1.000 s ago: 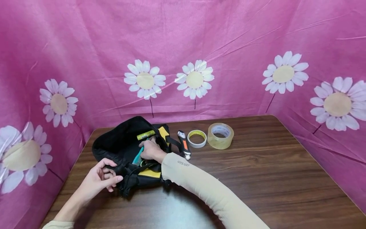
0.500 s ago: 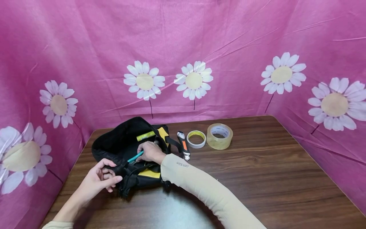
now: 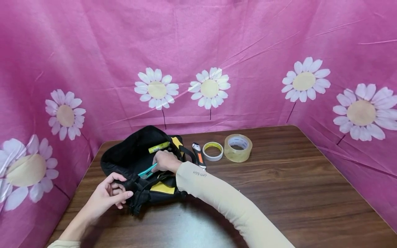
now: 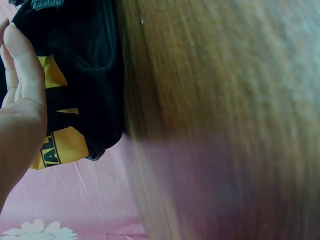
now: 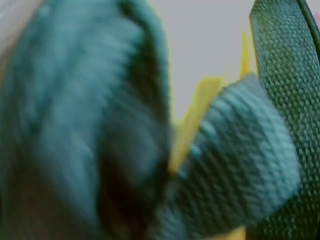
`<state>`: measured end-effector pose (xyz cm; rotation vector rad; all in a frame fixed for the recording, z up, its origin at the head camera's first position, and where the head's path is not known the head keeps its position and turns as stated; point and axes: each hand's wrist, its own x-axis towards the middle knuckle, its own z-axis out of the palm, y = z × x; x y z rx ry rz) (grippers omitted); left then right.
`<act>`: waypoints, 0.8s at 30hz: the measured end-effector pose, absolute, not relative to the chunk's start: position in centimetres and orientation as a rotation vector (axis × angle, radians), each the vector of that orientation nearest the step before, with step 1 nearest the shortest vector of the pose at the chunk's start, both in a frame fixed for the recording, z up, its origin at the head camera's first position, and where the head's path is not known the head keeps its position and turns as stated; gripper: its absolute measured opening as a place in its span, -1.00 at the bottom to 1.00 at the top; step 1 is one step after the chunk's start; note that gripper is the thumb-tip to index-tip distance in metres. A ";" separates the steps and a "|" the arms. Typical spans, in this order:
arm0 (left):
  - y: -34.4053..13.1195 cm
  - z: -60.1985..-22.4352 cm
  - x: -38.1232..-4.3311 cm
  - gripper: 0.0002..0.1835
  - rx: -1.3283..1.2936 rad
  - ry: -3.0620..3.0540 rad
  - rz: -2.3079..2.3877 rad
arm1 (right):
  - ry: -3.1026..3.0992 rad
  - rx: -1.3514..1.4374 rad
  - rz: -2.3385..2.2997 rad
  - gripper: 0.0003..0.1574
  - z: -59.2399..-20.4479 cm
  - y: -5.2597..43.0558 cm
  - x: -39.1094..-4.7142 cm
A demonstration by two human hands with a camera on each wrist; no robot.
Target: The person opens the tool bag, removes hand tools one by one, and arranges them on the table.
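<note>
A black and yellow tool bag (image 3: 124,156) lies on the table with its mouth spread. My left hand (image 3: 107,193) holds the near-left edge of its mouth, thumb and forefinger on either side; the left wrist view shows this hand (image 4: 25,85) against the bag's side (image 4: 95,90). Inside the mouth, my right hand (image 3: 164,161) grips a slim teal tool (image 3: 148,169) whose exact kind I cannot tell. A yellow-green tube-like item (image 3: 159,147) lies deeper in the bag. Dark webbing straps (image 5: 235,160) fill the right wrist view and hide the fingers.
Right of the bag, on the wooden table (image 3: 279,179), lie an orange and black utility knife (image 3: 199,155), a thin white tape roll (image 3: 213,151) and a wide clear tape roll (image 3: 238,148). A pink flowered cloth (image 3: 254,41) hangs around the table.
The teal tool has swung from steep to a flatter slant in my right hand, mostly in the first half second. My left hand keeps its place on the bag's edge.
</note>
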<state>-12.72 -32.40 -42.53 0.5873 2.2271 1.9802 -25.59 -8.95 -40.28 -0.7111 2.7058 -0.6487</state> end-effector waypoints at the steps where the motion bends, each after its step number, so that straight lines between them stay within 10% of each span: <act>1: -32.4 -42.5 -12.7 -0.53 0.595 2.224 1.981 | 2.705 -0.714 -0.635 -0.70 -40.0 -8.8 -25.6; 6: -32.2 -42.5 -12.8 -0.53 0.607 2.221 1.974 | 2.656 -0.709 -0.695 -0.42 -38.8 -8.5 -26.1; 12: -32.1 -42.5 -12.6 -0.54 0.578 2.217 1.965 | 2.346 -0.564 -1.073 -0.78 -36.9 -8.0 -26.4; 24: -32.1 -42.3 -12.6 -0.53 0.555 2.232 1.956 | 2.031 -0.657 -1.275 -0.56 -32.7 -5.3 -26.5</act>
